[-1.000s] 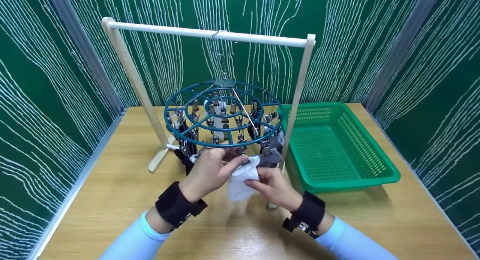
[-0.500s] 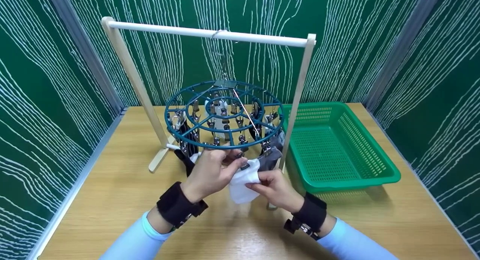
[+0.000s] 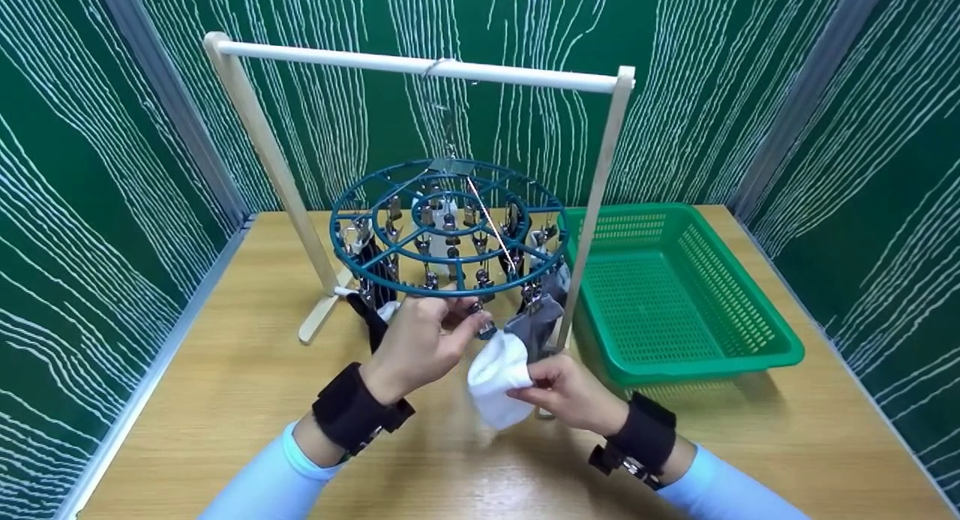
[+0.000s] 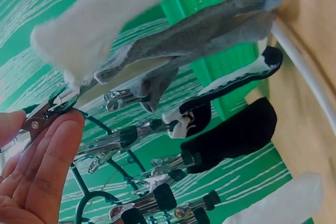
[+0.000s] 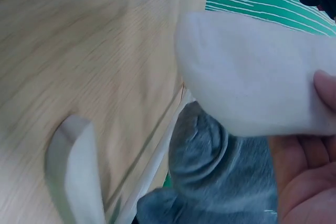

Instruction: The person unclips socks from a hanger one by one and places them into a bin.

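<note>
In the head view my left hand point(image 3: 416, 347) is under the front rim of a round teal clip hanger point(image 3: 397, 287). Its thumb and fingers pinch the handles of a metal clip point(image 4: 39, 119). To the right and lower, my right hand point(image 3: 574, 396) pinches the edge of a white sock point(image 3: 499, 381), which hangs just below the clip. Seen from the left wrist, the sock's end overlaps the clip's tip. A grey sock point(image 4: 194, 30) hangs from a neighbouring clip, behind the white one.
The hanger hooks over a white rod point(image 3: 337, 57) on a wooden stand point(image 3: 274, 160). More socks, such as a black one point(image 4: 231, 135), hang around the ring. A green basket point(image 3: 705, 371) stands on the table point(image 3: 225, 400) at the right.
My right hand has moved right and down, drawing the white sock away from the clip, where its edge was before. My left hand has stayed on the clip.
</note>
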A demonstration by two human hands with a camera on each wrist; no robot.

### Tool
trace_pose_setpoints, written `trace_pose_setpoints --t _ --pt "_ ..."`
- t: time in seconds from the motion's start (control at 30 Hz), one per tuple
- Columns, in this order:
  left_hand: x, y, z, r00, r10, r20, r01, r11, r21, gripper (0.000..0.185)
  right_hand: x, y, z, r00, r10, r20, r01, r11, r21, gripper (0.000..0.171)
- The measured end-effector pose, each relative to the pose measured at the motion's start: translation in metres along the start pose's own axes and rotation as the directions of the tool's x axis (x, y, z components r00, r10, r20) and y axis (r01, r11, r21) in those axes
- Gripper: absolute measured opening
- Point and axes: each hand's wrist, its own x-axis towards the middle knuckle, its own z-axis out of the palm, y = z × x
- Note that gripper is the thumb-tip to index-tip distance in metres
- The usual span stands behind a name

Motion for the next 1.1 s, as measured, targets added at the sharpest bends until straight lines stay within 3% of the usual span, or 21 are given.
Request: trace_pose_setpoints --t 0.2,0.37,0.5,0.73,0.93,1.1 --pt "-0.001 -0.001 0.0 1.0 -0.018 -0.021 0.018 1.0 0.011 0.01 -0.012 -0.006 -0.014 0.997 -0.042 0.058 0.044 0.999 -0.022 0.007" --pt "-0.001 -0.001 -0.001 0.999 -0.048 -0.008 0.048 0.998 -0.034 0.01 -0.016 -0.016 -0.032 0.992 -0.107 0.068 0.11 0.993 -0.042 0.01" --pt "-0.001 -0.005 -0.001 0.999 -0.052 -0.003 0.052 0.996 -0.072 0.014 -0.018 -0.024 -0.051 0.992 -0.104 0.065 0.106 0.994 -0.024 0.012" --pt "-0.003 -0.01 -0.001 0.999 -0.047 0.004 0.047 0.995 -0.084 0.011 -0.022 -0.039 -0.091 1.0 0.009 -0.022 -0.011 0.997 -0.076 0.03" --pt "-0.003 -0.012 -0.001 0.998 -0.06 0.009 0.061 0.992 -0.11 0.013 -0.018 -0.043 -0.125 0.992 0.03 -0.121 -0.053 0.98 -0.193 0.025" --pt "-0.005 -0.013 0.0 0.999 -0.03 -0.02 0.028 0.995 -0.101 0.015 -0.011 -0.041 -0.152 0.978 0.093 -0.186 -0.139 0.959 -0.248 0.024"
